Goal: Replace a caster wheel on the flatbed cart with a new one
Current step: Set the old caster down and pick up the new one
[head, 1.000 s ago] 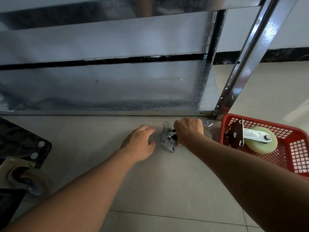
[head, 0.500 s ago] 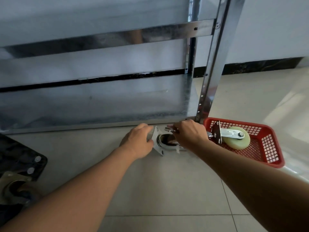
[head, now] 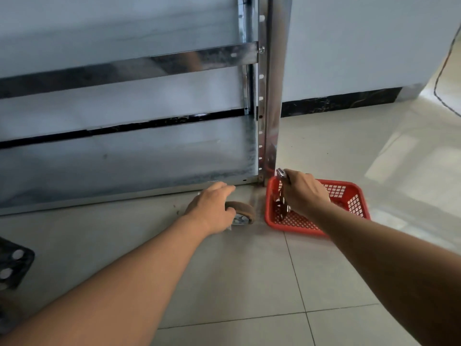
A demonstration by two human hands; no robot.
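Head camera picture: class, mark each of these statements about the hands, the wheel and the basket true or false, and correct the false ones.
1. The left hand rests on a brown caster wheel on the floor. True.
2. The right hand is empty. False: it grips a metal tool.
3. The red basket sits on the tiled floor. True.
4. The brown wheel lies inside the basket. False: it lies on the floor beside it.
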